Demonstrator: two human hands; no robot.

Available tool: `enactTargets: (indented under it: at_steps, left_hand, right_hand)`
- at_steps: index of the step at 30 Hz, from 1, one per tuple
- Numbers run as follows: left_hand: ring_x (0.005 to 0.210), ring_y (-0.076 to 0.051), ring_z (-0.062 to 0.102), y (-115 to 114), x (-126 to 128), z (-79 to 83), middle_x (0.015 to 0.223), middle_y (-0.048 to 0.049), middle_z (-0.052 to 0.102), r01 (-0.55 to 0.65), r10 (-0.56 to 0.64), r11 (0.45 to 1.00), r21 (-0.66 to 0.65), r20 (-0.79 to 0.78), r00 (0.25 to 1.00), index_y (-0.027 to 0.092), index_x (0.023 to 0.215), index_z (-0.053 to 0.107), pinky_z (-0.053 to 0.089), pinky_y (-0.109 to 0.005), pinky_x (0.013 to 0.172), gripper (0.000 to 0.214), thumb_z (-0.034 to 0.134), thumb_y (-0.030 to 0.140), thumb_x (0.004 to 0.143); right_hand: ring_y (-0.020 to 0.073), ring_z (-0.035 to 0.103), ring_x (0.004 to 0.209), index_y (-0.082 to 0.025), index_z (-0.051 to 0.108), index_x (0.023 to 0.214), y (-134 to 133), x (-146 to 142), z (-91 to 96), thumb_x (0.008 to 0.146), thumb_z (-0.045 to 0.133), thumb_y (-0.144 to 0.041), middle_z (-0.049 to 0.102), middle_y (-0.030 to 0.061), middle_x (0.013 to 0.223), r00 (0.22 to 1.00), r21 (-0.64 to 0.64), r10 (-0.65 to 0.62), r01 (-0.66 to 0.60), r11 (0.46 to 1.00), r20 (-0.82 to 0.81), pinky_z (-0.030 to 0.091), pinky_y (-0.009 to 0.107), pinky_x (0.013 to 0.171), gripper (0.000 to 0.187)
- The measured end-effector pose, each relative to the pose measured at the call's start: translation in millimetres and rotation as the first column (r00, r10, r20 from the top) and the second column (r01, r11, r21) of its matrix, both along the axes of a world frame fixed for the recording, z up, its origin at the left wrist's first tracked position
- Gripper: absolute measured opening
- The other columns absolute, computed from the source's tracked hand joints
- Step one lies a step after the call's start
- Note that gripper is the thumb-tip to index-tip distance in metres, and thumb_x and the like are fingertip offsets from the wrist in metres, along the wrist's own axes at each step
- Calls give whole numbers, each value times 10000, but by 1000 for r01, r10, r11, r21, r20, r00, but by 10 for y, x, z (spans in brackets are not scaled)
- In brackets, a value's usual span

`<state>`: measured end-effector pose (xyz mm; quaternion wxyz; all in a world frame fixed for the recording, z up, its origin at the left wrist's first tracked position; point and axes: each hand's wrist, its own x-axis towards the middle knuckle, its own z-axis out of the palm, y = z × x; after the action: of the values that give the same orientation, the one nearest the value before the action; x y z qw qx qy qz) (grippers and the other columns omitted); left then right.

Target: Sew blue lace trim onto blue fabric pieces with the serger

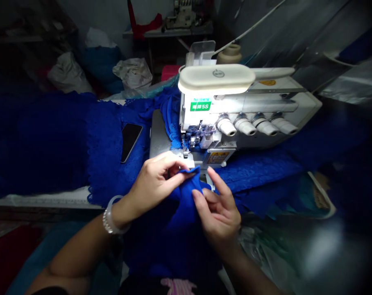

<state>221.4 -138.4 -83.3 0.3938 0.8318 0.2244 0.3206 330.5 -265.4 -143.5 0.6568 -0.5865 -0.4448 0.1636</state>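
A: What's the head view showing at the hands?

B: The left hand (155, 184) is closed in a pinch, thumb and fingers gripping a folded edge of blue knit fabric (189, 174). The right hand (218, 215) is open, its fingers (215, 178) parted and just by that same edge.

A: And where's the fabric?

B: Right between the hands, at the centre of the view. The rest hangs down toward the person's lap at 6 o'clock.

A: What's around them?

B: At 1 o'clock, an overlocker (223, 106) with four white tension dials (256, 125) along its front. Blue lace (106, 151) runs under its foot and spreads to 9 o'clock and 3 o'clock.

A: Anything on the lace?

B: A black phone (130, 141) lies on it at 11 o'clock. Further off at 11 o'clock are plastic bags (132, 73), and a second sewing machine (182, 14) sits on a table at 12 o'clock. A pale bangle (110, 217) circles the left wrist.
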Motion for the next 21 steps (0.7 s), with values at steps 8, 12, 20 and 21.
enactTargets:
  at_steps: [8,12,20,21]
  left_hand:
    - [718,-132,599,142,197,-148,829,-16,642,-103,152,940,325,-128,980,162,867,585,468,-247,664,36,617,149,879]
    - [630,-97,552,188,95,-132,751,24,580,-230,260,931,284,-73,963,165,811,543,458,-211,606,149,678,209,854]
    - [1211,-240,557,-16,-107,-250,1297,-138,620,129,51,747,652,-250,967,120,1295,522,419,-386,931,359,495,141,938]
    - [1235,-257,541,-35,-119,-249,1340,-140,597,138,81,741,657,-291,953,132,1321,516,402,-405,924,382,494,180,943]
  right_hand:
    - [81,432,491,-177,577,1332,210,79,-208,910,565,-160,549,-29,648,984,-111,-1,21,994,177,420,200,478,422]
    - [69,343,432,-123,515,1382,271,44,-103,910,519,-148,482,-58,586,973,-162,84,-49,986,217,353,205,433,473]
    - [89,329,471,-155,409,1453,319,76,-39,877,525,-183,326,-92,578,987,-241,161,-151,959,22,344,217,472,589]
    - [89,335,478,-167,385,1466,319,96,-42,876,535,-199,347,-93,575,982,-253,182,-187,949,-46,350,216,483,611]
